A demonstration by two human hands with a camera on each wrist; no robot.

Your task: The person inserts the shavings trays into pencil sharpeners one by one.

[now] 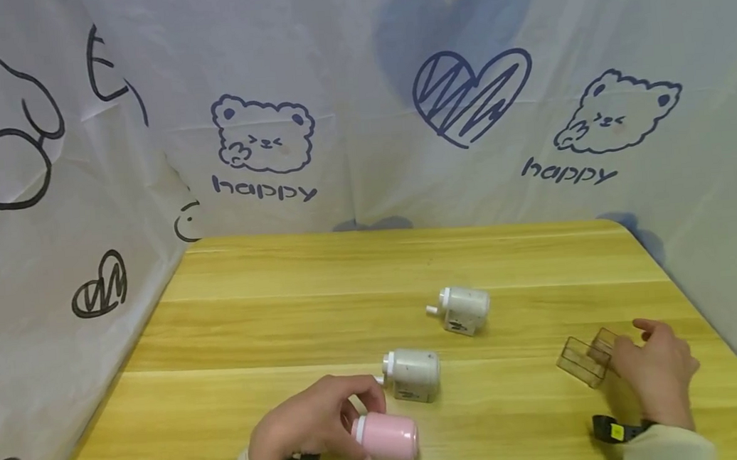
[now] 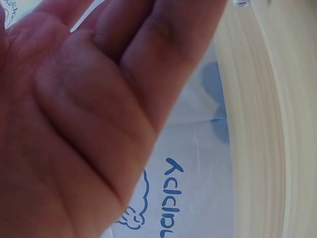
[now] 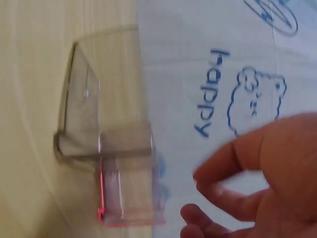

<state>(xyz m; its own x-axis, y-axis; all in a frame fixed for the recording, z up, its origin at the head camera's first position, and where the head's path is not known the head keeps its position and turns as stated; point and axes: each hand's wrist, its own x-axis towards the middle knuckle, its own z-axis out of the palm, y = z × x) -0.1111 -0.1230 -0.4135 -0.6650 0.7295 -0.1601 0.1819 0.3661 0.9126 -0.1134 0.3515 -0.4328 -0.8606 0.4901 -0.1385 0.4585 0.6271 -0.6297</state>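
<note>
A pink pencil sharpener [image 1: 388,439] with a white ring stands at the front of the table, and my left hand [image 1: 320,415] grips its left end between thumb and fingers. In the left wrist view the palm [image 2: 84,114] fills the left side and hides the sharpener. Just behind stands a grey-white pencil sharpener [image 1: 415,371] with its crank toward my left fingers. My right hand [image 1: 657,370] is beside two small clear plastic boxes, a smoky one [image 1: 580,363] and a reddish one [image 3: 131,198]. Its fingers are loosely bent, apart from the boxes in the right wrist view.
Farther back stands another grey-white pencil sharpener [image 1: 467,308], crank to the left. The wood-grain table [image 1: 271,301] ends at a white cloth [image 1: 345,82] printed with bears and hearts, which hangs behind it and along both sides.
</note>
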